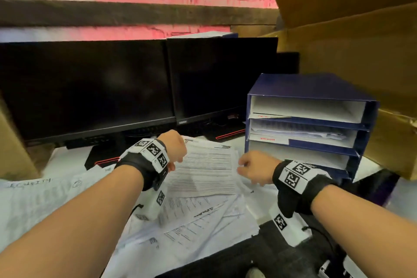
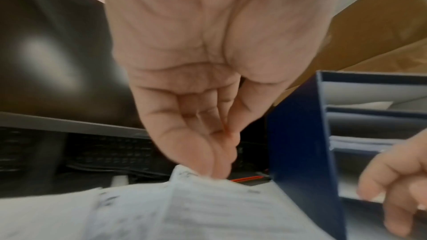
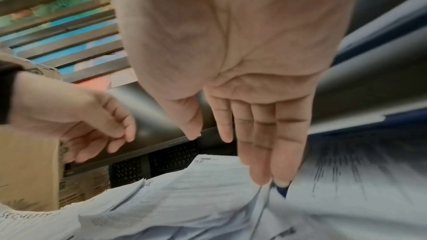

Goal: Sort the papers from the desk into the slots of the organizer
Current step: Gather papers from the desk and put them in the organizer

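A loose heap of white printed papers (image 1: 198, 187) is spread on the bench beside the blue three-slot cardboard organizer (image 1: 311, 124). The left hand (image 1: 174, 145), fingers loosely curled, and the right hand (image 3: 242, 98), fingers straight, are lowered onto the top sheets, nothing gripped, seemingly to gather them.

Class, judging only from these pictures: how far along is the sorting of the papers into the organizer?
Done: the blue organizer holds sheets in its middle slot and one thin item in the top slot. In hand: the left hand and right hand reach down to the top printed sheet; no firm grip is visible yet. Left: a spread of loose papers covers the desk, so most remains.
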Available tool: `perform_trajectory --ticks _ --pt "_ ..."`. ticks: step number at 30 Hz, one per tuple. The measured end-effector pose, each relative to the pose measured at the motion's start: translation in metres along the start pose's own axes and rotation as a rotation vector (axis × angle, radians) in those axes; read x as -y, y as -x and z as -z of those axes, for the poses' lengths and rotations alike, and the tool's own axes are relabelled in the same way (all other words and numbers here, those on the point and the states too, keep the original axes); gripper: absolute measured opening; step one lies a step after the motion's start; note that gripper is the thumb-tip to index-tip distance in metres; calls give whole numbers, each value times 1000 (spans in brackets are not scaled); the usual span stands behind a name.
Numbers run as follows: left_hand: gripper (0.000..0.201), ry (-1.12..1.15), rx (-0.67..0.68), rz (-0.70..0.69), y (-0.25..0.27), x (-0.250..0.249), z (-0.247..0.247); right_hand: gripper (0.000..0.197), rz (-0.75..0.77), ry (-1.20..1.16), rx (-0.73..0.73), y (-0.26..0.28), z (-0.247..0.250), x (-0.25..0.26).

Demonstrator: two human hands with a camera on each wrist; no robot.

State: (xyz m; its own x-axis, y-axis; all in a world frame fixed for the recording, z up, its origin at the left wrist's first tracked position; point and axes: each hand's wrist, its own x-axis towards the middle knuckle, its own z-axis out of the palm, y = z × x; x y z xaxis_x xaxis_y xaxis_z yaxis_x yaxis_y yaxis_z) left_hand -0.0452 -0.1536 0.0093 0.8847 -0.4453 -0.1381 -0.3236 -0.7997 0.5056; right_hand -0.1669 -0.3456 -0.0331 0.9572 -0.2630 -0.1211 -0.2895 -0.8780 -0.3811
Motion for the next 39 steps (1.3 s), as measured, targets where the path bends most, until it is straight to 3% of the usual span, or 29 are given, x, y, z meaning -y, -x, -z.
perform_trajectory --ticks 4,7,9,12,16,19,23,26,29,30,32,33,35,39 --pt "29 -158 89 144 7 54 -2 33 -98 -33 108 -24 -22 10" --pt "32 -207 144 139 11 76 -11 27 -105 -34 146 -32 -32 18" --pt "36 -137 149 174 7 82 -20 40 -91 -80 179 -37 -37 18" --pt "35 -52 60 182 -9 88 -29 60 -83 -90 229 -42 -39 20" --pt "25 27 -109 159 -28 88 -31 38 -137 -144 247 -48 -36 14" --pt "19 270 -122 177 -35 93 -24 61 -187 -161 250 -54 -33 8" --pt "18 589 -229 89 -18 100 -1 96 -258 -462 170 -68 -34 13" --pt "13 719 -274 -30 -3 110 17 94 -264 -723 112 -79 -36 27" --pt "11 838 -275 -56 3 125 29 105 -252 -938 60 -84 -41 41" --pt "10 871 -258 -50 5 129 31 98 -224 -1039 30 -88 -44 42" --pt "9 911 -225 -18 9 138 33 50 -135 -1214 -51 -89 -45 48" --pt "9 904 -205 8 9 143 32 29 -100 -1213 -110 -88 -43 52" --pt "19 768 -142 92 8 153 30 22 -19 -1101 -281 -83 -32 59" --pt "69 -87 75 248 6 159 22 20 44 -653 -458 -80 -9 59"
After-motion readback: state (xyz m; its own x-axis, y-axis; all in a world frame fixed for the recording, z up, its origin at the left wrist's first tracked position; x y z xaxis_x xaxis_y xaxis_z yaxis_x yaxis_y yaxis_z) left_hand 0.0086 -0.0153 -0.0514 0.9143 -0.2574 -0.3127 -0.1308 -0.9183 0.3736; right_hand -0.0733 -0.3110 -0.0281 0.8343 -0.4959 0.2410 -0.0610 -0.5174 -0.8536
